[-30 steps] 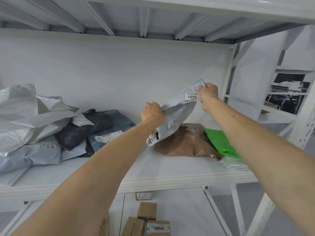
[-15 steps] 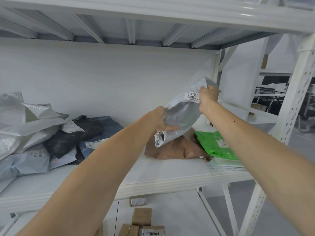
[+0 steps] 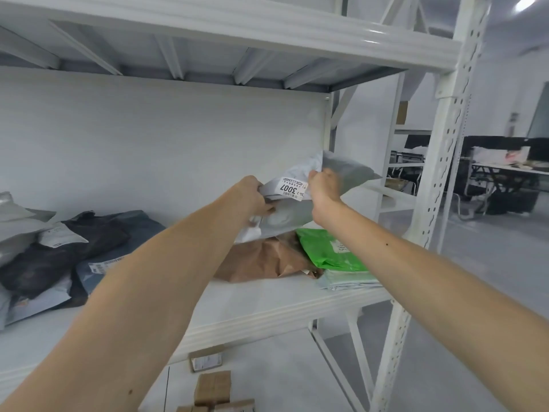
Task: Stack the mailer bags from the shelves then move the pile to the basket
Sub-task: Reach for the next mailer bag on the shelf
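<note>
The left hand (image 3: 251,196) and right hand (image 3: 323,185) both grip a grey mailer bag (image 3: 285,215) above the brown bag (image 3: 267,260); stacking seems underway; next it needs lowering flat onto that pile.

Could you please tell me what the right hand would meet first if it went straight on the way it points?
The right hand grips the grey plastic mailer bag; beyond it, likely the shelf's white back panel, though depth is unclear.

Both hands, left (image 3: 252,194) and right (image 3: 323,185), grip a grey mailer bag (image 3: 285,221) above the brown bag (image 3: 267,260) on the shelf (image 3: 267,304)
</note>
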